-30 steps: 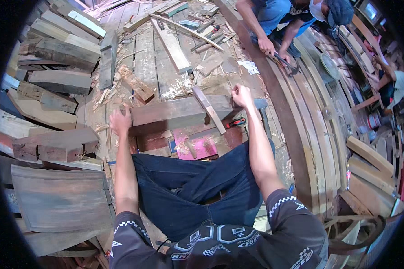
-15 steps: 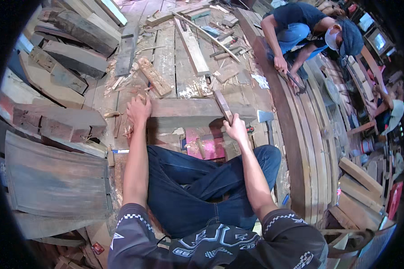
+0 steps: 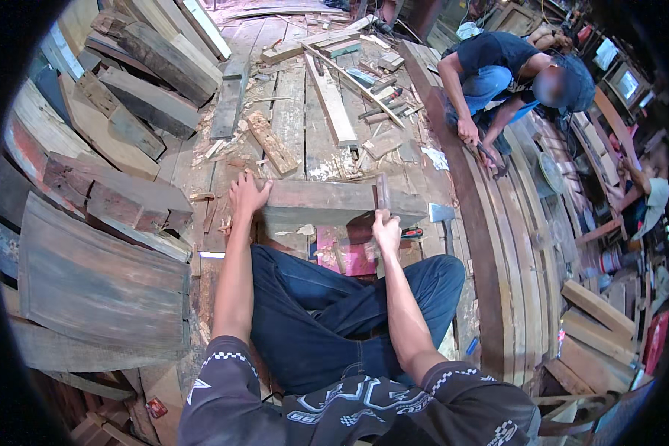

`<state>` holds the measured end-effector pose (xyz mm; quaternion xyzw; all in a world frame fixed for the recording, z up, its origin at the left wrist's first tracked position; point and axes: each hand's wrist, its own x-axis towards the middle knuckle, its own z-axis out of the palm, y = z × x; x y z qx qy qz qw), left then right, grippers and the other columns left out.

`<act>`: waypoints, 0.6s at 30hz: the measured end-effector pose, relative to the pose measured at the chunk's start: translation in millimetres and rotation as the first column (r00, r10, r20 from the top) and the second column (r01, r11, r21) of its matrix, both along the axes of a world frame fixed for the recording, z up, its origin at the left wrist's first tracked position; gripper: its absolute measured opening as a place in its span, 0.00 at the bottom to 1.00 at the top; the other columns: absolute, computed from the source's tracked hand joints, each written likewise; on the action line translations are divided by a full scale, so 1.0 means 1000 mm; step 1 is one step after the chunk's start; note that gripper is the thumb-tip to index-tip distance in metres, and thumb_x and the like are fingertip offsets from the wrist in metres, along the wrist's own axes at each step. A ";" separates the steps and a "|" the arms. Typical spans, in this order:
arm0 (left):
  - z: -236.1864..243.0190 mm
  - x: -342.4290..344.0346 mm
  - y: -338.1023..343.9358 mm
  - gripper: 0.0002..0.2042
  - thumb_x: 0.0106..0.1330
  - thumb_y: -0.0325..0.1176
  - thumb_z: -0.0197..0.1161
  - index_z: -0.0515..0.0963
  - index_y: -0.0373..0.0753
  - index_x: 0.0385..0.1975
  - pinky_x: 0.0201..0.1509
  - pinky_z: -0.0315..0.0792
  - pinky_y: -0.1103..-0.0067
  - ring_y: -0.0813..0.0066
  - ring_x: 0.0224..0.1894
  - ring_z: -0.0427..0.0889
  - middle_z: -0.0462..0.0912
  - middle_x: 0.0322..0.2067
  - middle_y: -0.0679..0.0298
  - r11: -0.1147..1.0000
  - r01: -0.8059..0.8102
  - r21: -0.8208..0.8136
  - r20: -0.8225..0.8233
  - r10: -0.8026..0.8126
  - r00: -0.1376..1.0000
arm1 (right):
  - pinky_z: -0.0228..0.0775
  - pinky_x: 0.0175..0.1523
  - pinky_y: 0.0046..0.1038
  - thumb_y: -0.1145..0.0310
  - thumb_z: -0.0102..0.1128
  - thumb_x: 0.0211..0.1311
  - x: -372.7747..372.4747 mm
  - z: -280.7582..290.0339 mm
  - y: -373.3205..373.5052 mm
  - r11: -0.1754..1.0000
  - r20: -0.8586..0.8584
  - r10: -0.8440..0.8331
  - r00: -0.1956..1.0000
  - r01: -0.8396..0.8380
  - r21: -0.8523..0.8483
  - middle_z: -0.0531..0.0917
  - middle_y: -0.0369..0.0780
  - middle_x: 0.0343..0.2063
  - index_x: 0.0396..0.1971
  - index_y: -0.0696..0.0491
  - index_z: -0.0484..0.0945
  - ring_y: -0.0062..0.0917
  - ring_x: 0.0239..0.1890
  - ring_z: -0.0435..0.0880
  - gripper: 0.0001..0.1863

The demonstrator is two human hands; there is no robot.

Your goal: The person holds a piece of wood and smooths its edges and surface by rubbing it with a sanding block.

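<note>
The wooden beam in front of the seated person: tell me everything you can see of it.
The wooden beam is a thick, weathered grey-brown block lying flat and crosswise on the plank floor, just beyond the person's knees. The left hand presses on its left end; the right hand holds a narrow tool against its right part.

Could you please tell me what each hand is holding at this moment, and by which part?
The right hand grips a narrow flat tool by its lower end; the left hand only presses on the wooden block's left end.

Rough plank floor strewn with offcuts, stacked timber left, curved boards right.
</note>
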<state>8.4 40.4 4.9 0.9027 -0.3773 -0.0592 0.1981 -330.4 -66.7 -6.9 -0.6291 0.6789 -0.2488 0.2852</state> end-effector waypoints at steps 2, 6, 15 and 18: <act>0.004 -0.003 0.002 0.38 0.59 0.60 0.57 0.67 0.32 0.59 0.65 0.58 0.56 0.42 0.61 0.63 0.65 0.60 0.47 1.000 -0.001 0.009 -0.004 0.001 1.000 | 0.70 0.51 0.47 0.43 0.54 0.60 0.003 0.004 0.000 0.999 0.034 -0.039 0.999 0.039 -0.009 0.79 0.66 0.37 0.43 0.70 0.69 0.57 0.45 0.79 0.37; -0.003 -0.004 0.010 0.40 0.58 0.62 0.56 0.66 0.32 0.61 0.67 0.55 0.55 0.38 0.65 0.58 0.60 0.65 0.46 1.000 -0.018 0.000 0.006 0.018 1.000 | 0.70 0.53 0.46 0.40 0.54 0.59 0.000 0.005 -0.030 0.992 0.039 -0.011 0.999 0.006 0.126 0.78 0.66 0.38 0.40 0.75 0.72 0.57 0.47 0.79 0.42; -0.007 -0.011 0.019 0.40 0.60 0.63 0.54 0.67 0.31 0.59 0.66 0.57 0.54 0.39 0.63 0.60 0.65 0.61 0.45 0.996 -0.084 0.016 0.041 0.083 0.996 | 0.72 0.50 0.45 0.41 0.54 0.60 0.016 0.009 -0.063 0.981 0.120 0.053 0.991 -0.074 0.177 0.80 0.63 0.39 0.46 0.68 0.68 0.55 0.43 0.81 0.38; -0.005 -0.014 0.019 0.36 0.62 0.61 0.53 0.69 0.32 0.56 0.64 0.59 0.54 0.43 0.61 0.64 0.68 0.58 0.47 0.993 -0.114 0.003 0.079 0.113 0.990 | 0.72 0.47 0.47 0.46 0.54 0.62 0.013 -0.004 -0.060 0.990 0.088 0.109 0.990 -0.116 0.081 0.80 0.62 0.36 0.44 0.65 0.68 0.56 0.41 0.81 0.32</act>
